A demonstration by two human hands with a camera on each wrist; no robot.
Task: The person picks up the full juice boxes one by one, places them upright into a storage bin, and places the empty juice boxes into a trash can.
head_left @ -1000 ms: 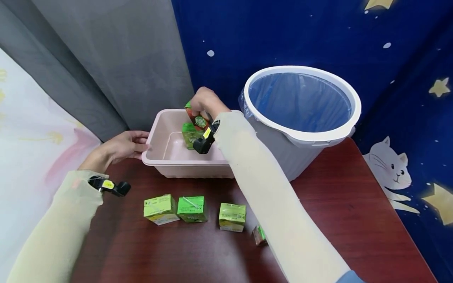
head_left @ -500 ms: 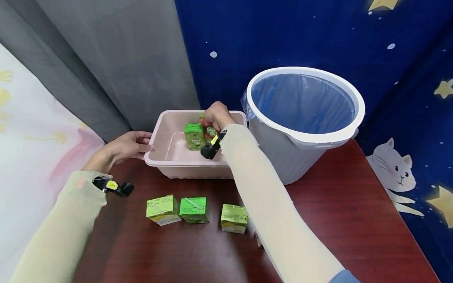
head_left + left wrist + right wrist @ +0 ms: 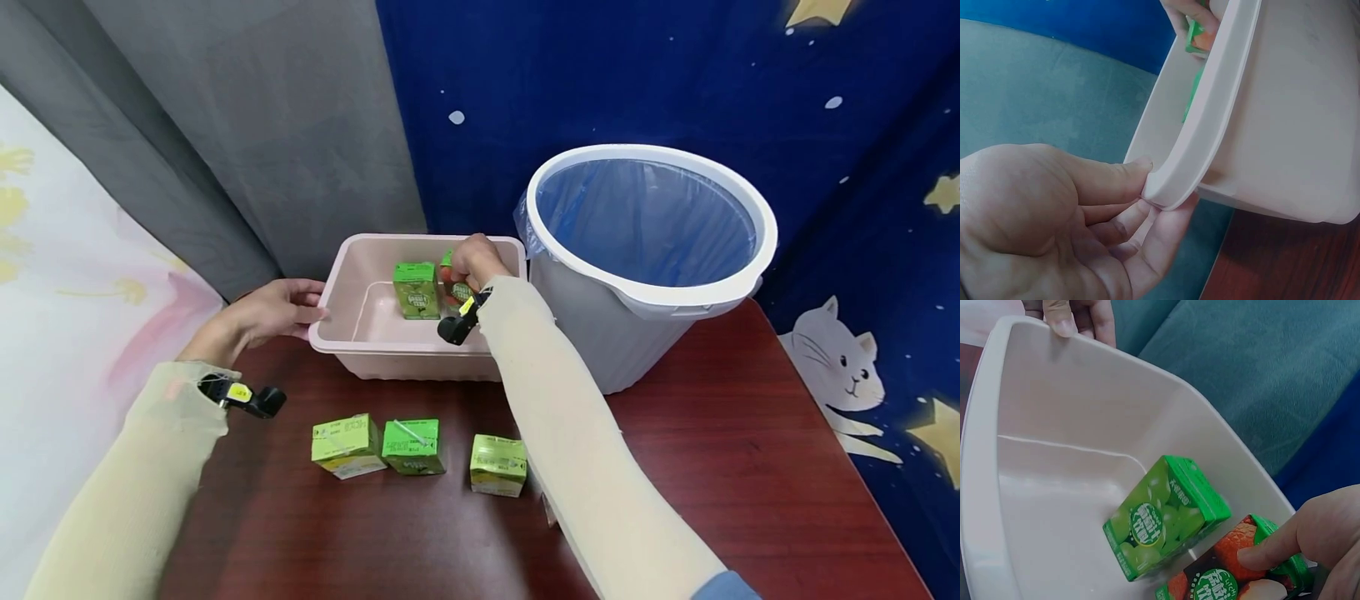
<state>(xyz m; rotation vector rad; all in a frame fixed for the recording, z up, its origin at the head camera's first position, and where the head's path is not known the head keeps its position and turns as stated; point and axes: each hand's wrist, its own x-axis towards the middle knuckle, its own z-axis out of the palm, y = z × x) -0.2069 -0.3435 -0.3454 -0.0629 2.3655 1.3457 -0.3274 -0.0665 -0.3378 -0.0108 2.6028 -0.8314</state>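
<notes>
My left hand [image 3: 264, 314] pinches the left rim of a pale pink plastic basin [image 3: 405, 347] between thumb and fingers, as the left wrist view [image 3: 1194, 150] confirms. Inside the basin, toward its right end, my right hand [image 3: 478, 260] grips a red-and-green litchi juice box [image 3: 1216, 581]. Beside that box, a green juice box with grapes printed on it [image 3: 1163, 515] stands upright on the basin floor. In the right wrist view the two boxes are close together, and my thumb presses on the litchi carton. Whether the litchi box touches the basin floor is hidden.
In front of the basin stand two yellow-green juice boxes [image 3: 347, 446] [image 3: 498, 465] and a green one [image 3: 413, 447] with a straw. Another small item [image 3: 550, 511] is mostly hidden by my right forearm. A grey bin [image 3: 592, 333] with a lined white rim stands right of the basin.
My right hand has moved right and down into the basin with the litchi juice box, coming to the right of the grape box. The left hand keeps its hold on the rim.
</notes>
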